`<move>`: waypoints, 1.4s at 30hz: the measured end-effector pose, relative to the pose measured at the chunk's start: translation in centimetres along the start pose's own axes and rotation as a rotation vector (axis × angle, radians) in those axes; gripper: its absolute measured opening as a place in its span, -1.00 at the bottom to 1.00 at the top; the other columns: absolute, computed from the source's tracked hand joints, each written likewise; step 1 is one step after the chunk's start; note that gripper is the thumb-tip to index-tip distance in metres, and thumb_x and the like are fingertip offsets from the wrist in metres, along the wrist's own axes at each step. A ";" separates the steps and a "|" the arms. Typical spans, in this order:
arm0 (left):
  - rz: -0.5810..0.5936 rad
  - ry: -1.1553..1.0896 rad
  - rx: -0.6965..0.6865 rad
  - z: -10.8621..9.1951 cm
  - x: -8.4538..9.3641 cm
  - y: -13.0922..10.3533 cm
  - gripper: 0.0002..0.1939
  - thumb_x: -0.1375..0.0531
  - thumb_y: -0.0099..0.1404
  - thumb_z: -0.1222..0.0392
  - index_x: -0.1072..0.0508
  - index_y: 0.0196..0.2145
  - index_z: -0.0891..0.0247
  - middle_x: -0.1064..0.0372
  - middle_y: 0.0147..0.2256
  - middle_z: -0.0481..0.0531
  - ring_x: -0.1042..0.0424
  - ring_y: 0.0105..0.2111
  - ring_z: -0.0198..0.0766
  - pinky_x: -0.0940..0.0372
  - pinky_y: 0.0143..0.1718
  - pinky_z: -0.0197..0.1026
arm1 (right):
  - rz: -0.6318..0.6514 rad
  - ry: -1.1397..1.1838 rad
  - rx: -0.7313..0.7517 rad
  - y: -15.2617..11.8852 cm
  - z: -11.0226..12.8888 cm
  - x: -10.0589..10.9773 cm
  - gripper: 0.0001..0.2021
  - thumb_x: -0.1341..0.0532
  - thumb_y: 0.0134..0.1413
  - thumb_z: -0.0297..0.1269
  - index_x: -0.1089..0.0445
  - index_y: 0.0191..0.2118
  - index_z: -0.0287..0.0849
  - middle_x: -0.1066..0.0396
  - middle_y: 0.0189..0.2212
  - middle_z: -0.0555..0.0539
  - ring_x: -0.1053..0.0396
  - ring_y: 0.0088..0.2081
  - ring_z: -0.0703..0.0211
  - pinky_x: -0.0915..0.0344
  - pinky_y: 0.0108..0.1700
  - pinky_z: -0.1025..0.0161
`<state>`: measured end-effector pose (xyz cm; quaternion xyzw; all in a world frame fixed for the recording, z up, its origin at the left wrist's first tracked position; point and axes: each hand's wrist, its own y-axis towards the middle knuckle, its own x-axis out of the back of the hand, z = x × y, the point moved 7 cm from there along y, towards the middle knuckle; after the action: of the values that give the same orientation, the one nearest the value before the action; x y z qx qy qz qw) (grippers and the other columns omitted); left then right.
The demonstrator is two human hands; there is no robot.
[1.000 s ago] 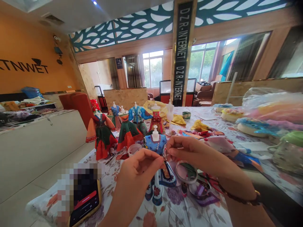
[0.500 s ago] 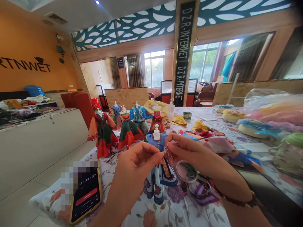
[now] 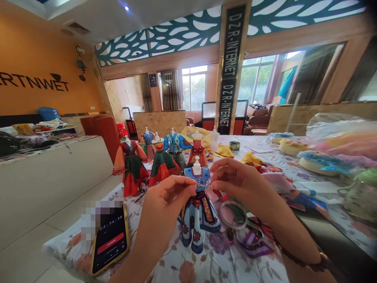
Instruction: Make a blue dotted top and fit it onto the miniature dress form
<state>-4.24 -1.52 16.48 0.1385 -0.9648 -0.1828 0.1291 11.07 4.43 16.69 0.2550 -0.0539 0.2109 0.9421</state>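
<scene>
A small white dress form (image 3: 197, 168) stands in front of me in a blue patterned top (image 3: 203, 176) and a pale blue, navy-edged skirt with flared legs (image 3: 196, 228). A thin, shiny beaded strand (image 3: 202, 186) crosses the front of the top. Thumb and forefinger of my left hand (image 3: 165, 200) pinch its left end beside the waist. At the other side of the form, my right hand (image 3: 235, 177) has its fingers curled round the strand's right end; the fingertips partly hide it. Just below that hand lies a round clear-rimmed dish (image 3: 234, 215).
Several dressed forms, among them a red-green gown (image 3: 131, 169), stand behind. A phone (image 3: 111, 239) showing a timer lies at left near the table edge. Coloured fabric scraps, a purple ribbon (image 3: 256, 245) and a dark flat device (image 3: 330, 236) lie at right, with wrapped plastic bundles beyond.
My hands have drawn apart, the right one moving rightward and its fingers loosening somewhat. More of the top and waist now shows between them. The view has shifted slightly.
</scene>
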 end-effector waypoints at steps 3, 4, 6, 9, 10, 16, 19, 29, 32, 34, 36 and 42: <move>-0.023 -0.016 -0.007 -0.1 0.1 0.0 -0.97 -0.25 0.13 0.21 -0.51 -0.44 0.15 -0.50 -0.46 -0.10 -0.50 -0.37 -0.23 -0.41 -0.38 -0.28 | -0.021 -0.005 0.011 -0.1 0.1 0.1 -0.80 -0.31 -0.08 -0.29 -0.33 -0.28 -0.12 -0.46 -0.44 0.01 -0.43 -0.38 0.20 -0.36 -0.31 0.26; -0.032 -0.017 -0.008 -0.1 0.2 0.0 -0.97 -0.24 0.13 0.21 -0.50 -0.43 0.15 -0.51 -0.44 -0.09 -0.50 -0.35 -0.21 -0.42 -0.37 -0.28 | -0.031 -0.008 0.017 -0.2 0.2 0.2 -0.80 -0.32 -0.08 -0.29 -0.34 -0.29 -0.12 -0.47 -0.43 0.01 -0.44 -0.36 0.18 -0.38 -0.29 0.25; -0.045 -0.017 -0.015 -0.1 0.2 0.1 -0.97 -0.24 0.14 0.21 -0.50 -0.41 0.15 -0.51 -0.42 -0.09 -0.51 -0.32 -0.22 -0.42 -0.36 -0.29 | -0.059 -0.021 0.041 -0.2 0.4 0.3 -0.83 -0.32 -0.08 -0.31 -0.34 -0.32 -0.11 -0.48 -0.42 0.00 -0.46 -0.34 0.18 -0.39 -0.27 0.25; -0.047 -0.015 -0.036 0.0 0.2 0.3 -0.97 -0.24 0.15 0.20 -0.49 -0.39 0.16 -0.50 -0.42 -0.10 -0.50 -0.34 -0.26 -0.41 -0.32 -0.30 | -0.104 -0.073 0.090 -0.2 0.8 0.6 -0.88 -0.30 -0.07 -0.34 -0.35 -0.35 -0.10 -0.48 -0.40 0.00 -0.46 -0.33 0.19 -0.40 -0.24 0.24; -0.049 -0.013 -0.043 0.1 0.2 0.3 -0.96 -0.24 0.15 0.20 -0.48 -0.39 0.16 -0.49 -0.42 -0.10 -0.50 -0.35 -0.26 -0.41 -0.31 -0.29 | -0.113 -0.096 0.100 -0.2 0.9 0.6 -0.88 -0.29 -0.06 -0.36 -0.35 -0.36 -0.10 -0.48 -0.39 0.00 -0.46 -0.33 0.19 -0.41 -0.23 0.23; -0.063 -0.002 -0.056 0.2 0.3 0.3 -0.94 -0.24 0.16 0.17 -0.48 -0.38 0.17 -0.48 -0.42 -0.11 -0.49 -0.34 -0.28 -0.38 -0.26 -0.30 | -0.103 -0.143 0.114 -0.2 0.9 0.6 -0.90 -0.24 -0.01 -0.41 -0.34 -0.33 -0.10 -0.48 -0.37 0.00 -0.47 -0.30 0.18 -0.40 -0.19 0.21; -0.065 -0.001 -0.056 0.1 0.4 0.3 -0.94 -0.24 0.17 0.17 -0.48 -0.38 0.17 -0.49 -0.42 -0.11 -0.49 -0.34 -0.29 -0.37 -0.26 -0.32 | -0.127 -0.121 0.124 -0.3 0.8 0.7 -0.89 -0.25 -0.01 -0.41 -0.33 -0.33 -0.09 -0.46 -0.37 0.01 -0.46 -0.29 0.18 -0.40 -0.20 0.23; -0.064 0.026 -0.087 0.0 0.4 0.3 -0.92 -0.21 0.19 0.14 -0.47 -0.36 0.17 -0.50 -0.38 -0.10 -0.47 -0.34 -0.30 -0.34 -0.27 -0.33 | -0.228 -0.307 0.166 -0.4 1.5 1.0 -0.90 -0.26 0.00 -0.33 -0.32 -0.33 -0.07 -0.46 -0.39 0.00 -0.45 -0.34 0.14 -0.37 -0.29 0.22; -0.102 0.056 -0.116 -0.1 0.7 0.3 -0.93 -0.22 0.19 0.15 -0.48 -0.37 0.16 -0.49 -0.39 -0.12 -0.47 -0.35 -0.31 -0.33 -0.29 -0.33 | -0.217 -0.355 0.204 -0.4 1.7 1.1 -0.93 -0.24 0.03 -0.32 -0.33 -0.33 -0.07 -0.45 -0.38 0.00 -0.43 -0.35 0.16 -0.36 -0.28 0.21; -0.107 0.056 -0.119 0.0 0.7 0.4 -0.94 -0.22 0.19 0.16 -0.47 -0.36 0.14 -0.49 -0.38 -0.13 -0.47 -0.34 -0.32 -0.32 -0.27 -0.34 | -0.205 -0.364 0.215 -0.4 1.7 1.0 -0.94 -0.23 0.04 -0.33 -0.33 -0.32 -0.07 -0.44 -0.36 0.01 -0.42 -0.34 0.17 -0.35 -0.26 0.21; -0.100 0.051 -0.112 0.1 0.7 0.5 -0.95 -0.22 0.18 0.17 -0.47 -0.36 0.14 -0.48 -0.39 -0.14 -0.47 -0.35 -0.32 -0.32 -0.26 -0.33 | -0.190 -0.361 0.215 -0.3 1.6 0.9 -0.93 -0.22 0.05 -0.35 -0.32 -0.31 -0.07 -0.43 -0.35 0.02 -0.42 -0.34 0.18 -0.34 -0.27 0.22; -0.108 0.087 -0.120 0.1 0.8 0.5 -0.92 -0.21 0.20 0.14 -0.47 -0.35 0.17 -0.48 -0.37 -0.10 -0.46 -0.34 -0.29 -0.32 -0.25 -0.30 | -0.165 -0.372 0.219 -0.5 1.8 0.4 -0.96 -0.18 0.11 -0.34 -0.29 -0.31 -0.08 -0.39 -0.34 0.01 -0.39 -0.34 0.21 -0.34 -0.24 0.24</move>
<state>-5.14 -1.27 16.74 0.1903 -0.9367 -0.2406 0.1688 11.62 3.31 18.08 0.3935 -0.1823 0.0871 0.8968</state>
